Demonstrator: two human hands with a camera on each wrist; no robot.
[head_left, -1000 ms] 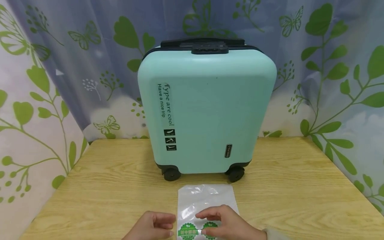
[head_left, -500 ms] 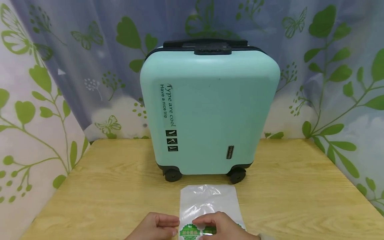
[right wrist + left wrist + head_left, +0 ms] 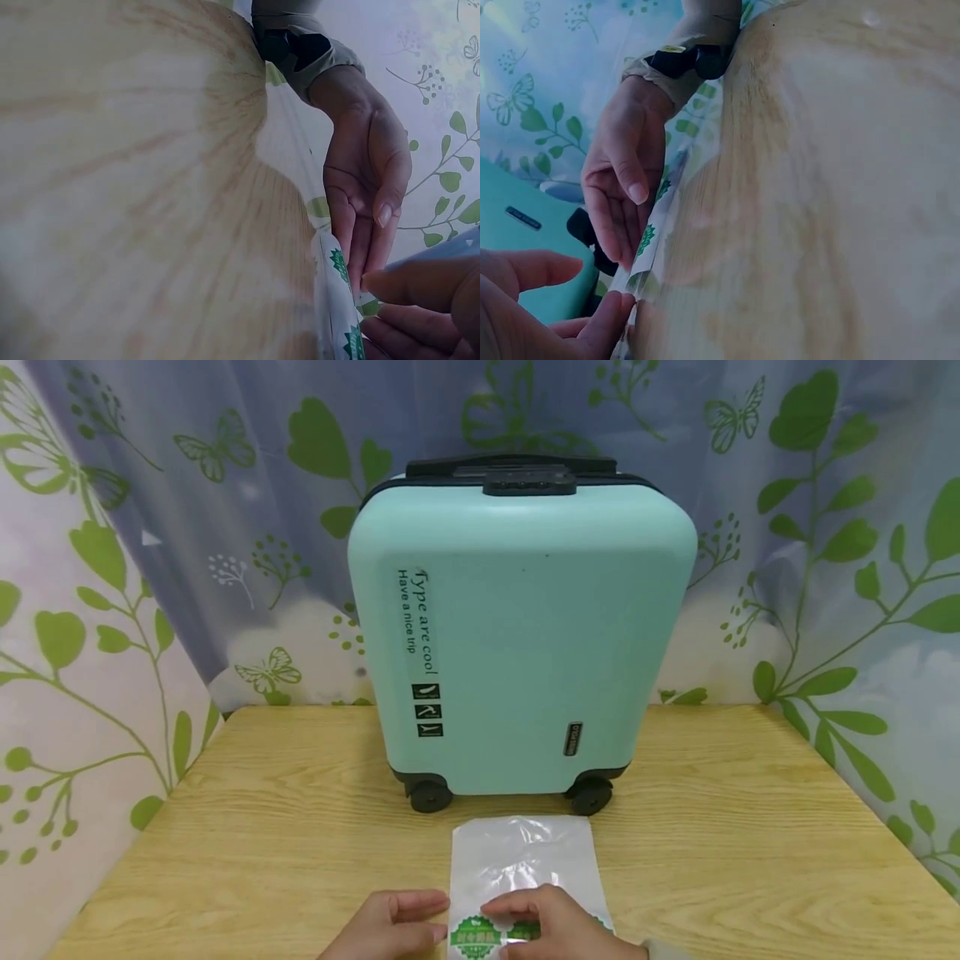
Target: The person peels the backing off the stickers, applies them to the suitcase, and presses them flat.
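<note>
The head view is bright and even, light seemingly from overhead: a sheen runs across the case (image 3: 525, 635) toward its 12 o'clock edge, and the bag (image 3: 517, 852) at 6 o'clock shows white glare. Faint shadow lies beneath the case. Both wrist views are dim and hazy, the left bluer; the table (image 3: 817, 187) looks smeared there. A pale glint sits between 1 and 2 o'clock in the left.

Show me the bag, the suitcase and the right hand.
Bag (image 3: 519, 864): head view, glossy part above its labels.
Suitcase (image 3: 521, 639): head view, middle of its front.
Right hand (image 3: 561, 927): head view, back of the hand.
</note>
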